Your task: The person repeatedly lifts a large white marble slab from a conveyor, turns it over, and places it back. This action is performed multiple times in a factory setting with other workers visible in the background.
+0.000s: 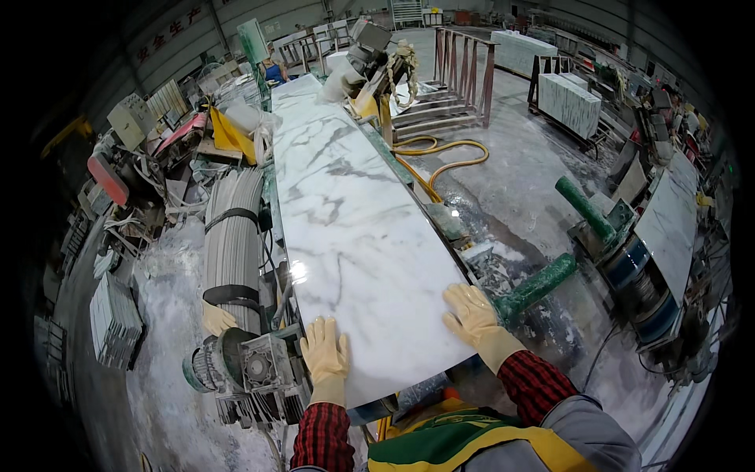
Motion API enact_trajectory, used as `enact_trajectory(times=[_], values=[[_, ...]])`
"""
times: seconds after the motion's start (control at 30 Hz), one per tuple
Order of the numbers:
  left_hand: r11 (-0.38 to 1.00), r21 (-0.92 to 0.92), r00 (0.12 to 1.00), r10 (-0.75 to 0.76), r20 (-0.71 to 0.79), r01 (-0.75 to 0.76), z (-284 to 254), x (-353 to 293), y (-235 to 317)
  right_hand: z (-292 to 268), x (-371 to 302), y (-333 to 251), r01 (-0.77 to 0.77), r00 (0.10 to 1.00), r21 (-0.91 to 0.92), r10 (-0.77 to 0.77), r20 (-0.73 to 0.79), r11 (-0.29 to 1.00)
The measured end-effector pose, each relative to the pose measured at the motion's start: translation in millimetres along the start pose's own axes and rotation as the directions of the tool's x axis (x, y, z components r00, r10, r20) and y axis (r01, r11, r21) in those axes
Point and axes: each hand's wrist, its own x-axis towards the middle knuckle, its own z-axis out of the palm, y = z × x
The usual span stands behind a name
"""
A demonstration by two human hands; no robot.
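Note:
A long white marble slab [354,220] with grey veins stretches away from me on a machine bed. My left hand [325,354], in a cream rubber glove, lies on the slab's near left edge with its fingers stretched out. My right hand [473,316], gloved alike, rests at the near right edge, its fingers flat and pointing up and to the left. Neither hand holds anything. At the slab's far end stands a machine head [366,55] with a motor and a hanging rope.
A gear motor [255,366] sits left of the slab, with a loose cream glove [218,318] and a strapped bundle of grey strips [233,236] beyond it. Green rollers [539,287] stick out on the right. A yellow hose [452,149] loops over the floor near a rack [464,71].

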Motion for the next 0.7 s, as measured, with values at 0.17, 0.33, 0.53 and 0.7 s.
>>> enact_trajectory(times=[0.17, 0.33, 0.53, 0.7], values=[[1.000, -0.004, 1.000, 0.006, -0.007, -0.006, 0, -3, 1, -8, 0, -3, 0.005, 1.000, 0.037, -0.006, 0.024, 0.999], [1.000, -0.022, 0.999, 0.017, -0.033, -0.018, 6, -8, -4, -11, -3, -7, 0.041, 0.999, 0.032, -0.040, -0.031, 0.999], [1.000, -0.018, 0.999, 0.004, 0.032, -0.003, -2, -11, 0, -12, -8, -8, 0.041, 0.998, 0.032, -0.040, -0.040, 0.999], [1.000, -0.025, 0.999, 0.004, 0.041, -0.003, -3, -13, 1, -6, -13, -1, 0.048, 0.998, 0.046, -0.046, -0.036, 0.998]])
